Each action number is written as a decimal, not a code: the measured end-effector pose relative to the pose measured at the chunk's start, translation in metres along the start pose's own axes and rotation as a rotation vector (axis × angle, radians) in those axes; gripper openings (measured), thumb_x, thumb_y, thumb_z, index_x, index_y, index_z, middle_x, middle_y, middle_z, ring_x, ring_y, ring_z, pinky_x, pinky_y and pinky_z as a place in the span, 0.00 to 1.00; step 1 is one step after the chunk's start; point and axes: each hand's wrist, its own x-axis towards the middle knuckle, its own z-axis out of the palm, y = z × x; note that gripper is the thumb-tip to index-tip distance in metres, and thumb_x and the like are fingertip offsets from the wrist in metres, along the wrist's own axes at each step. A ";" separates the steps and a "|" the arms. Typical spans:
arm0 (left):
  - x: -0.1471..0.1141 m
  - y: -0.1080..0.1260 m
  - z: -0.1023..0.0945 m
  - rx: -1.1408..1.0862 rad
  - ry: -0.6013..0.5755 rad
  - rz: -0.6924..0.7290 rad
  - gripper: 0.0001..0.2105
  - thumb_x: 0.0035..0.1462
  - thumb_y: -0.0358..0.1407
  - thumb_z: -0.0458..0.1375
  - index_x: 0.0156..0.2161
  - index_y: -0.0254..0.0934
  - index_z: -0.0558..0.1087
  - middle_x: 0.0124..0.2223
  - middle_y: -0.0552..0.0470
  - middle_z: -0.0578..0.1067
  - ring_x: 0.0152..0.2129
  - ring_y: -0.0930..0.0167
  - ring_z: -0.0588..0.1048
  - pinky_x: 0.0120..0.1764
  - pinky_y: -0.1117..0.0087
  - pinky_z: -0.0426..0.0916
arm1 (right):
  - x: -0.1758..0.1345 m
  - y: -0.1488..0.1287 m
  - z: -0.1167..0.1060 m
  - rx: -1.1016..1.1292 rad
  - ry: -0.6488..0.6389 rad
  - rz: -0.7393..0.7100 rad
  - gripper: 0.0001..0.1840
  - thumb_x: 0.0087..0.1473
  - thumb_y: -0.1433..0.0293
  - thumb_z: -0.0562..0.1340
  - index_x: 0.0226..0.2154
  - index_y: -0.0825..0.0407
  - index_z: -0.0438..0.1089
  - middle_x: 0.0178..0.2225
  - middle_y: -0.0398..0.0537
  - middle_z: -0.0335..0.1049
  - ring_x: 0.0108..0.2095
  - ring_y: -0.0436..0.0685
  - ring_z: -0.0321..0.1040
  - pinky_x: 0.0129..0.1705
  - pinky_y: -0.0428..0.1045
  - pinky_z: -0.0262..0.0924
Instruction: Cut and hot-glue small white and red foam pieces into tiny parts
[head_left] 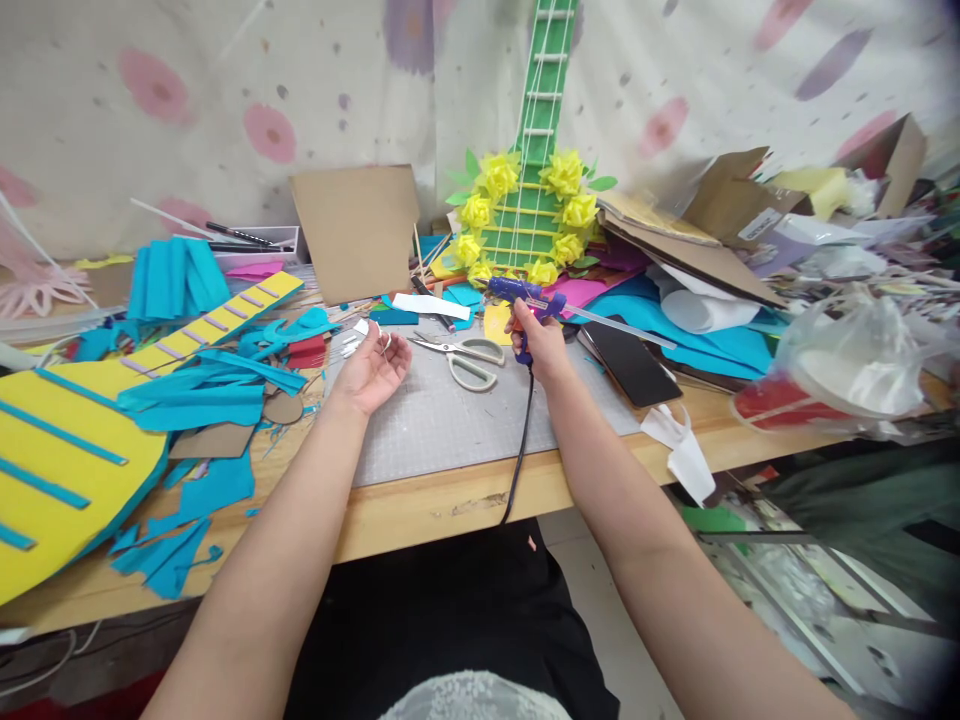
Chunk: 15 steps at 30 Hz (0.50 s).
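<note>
My right hand [541, 345] is wrapped around a purple hot glue gun [507, 289], whose nozzle points left. A translucent glue stick [622, 327] sticks out of its back end, and a black cord hangs down over the table edge. My left hand [373, 372] is turned palm up, thumb and fingertips closed on a small white strip [361, 327]. Between the two hands lies a pair of scissors [472, 362] with pale handles, on a grey cutting mat [427, 440]. Behind the glue gun stands a green paper guitar [517, 230] ringed with yellow paper flowers.
On the left lies a yellow cardboard guitar [82, 440] among blue paper scraps [202, 500]. A cardboard sheet [356, 235] leans at the back. Right of my right hand are a dark phone [630, 362], a plastic-wrapped tub [795, 395] and piled cardboard [697, 240].
</note>
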 end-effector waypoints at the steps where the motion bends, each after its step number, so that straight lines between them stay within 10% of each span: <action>1: 0.000 0.002 0.000 0.021 0.009 0.023 0.12 0.56 0.39 0.56 0.25 0.34 0.66 0.25 0.53 0.70 0.25 0.78 0.73 0.34 0.75 0.71 | 0.001 0.000 -0.001 -0.013 0.018 -0.001 0.24 0.39 0.48 0.65 0.20 0.53 0.63 0.18 0.40 0.64 0.14 0.42 0.52 0.13 0.41 0.49; 11: -0.012 0.062 0.000 0.366 0.276 0.738 0.08 0.57 0.34 0.54 0.27 0.35 0.66 0.26 0.56 0.69 0.24 0.79 0.69 0.32 0.75 0.69 | 0.008 0.010 -0.006 -0.160 0.137 0.009 0.24 0.41 0.49 0.63 0.19 0.54 0.63 0.20 0.42 0.66 0.14 0.42 0.52 0.14 0.42 0.51; 15: -0.008 0.090 0.000 0.830 0.344 1.017 0.09 0.46 0.36 0.62 0.27 0.33 0.67 0.27 0.55 0.70 0.25 0.77 0.68 0.34 0.71 0.68 | 0.008 0.011 -0.005 -0.158 0.138 -0.005 0.23 0.40 0.50 0.64 0.20 0.54 0.64 0.20 0.42 0.66 0.14 0.42 0.52 0.14 0.42 0.50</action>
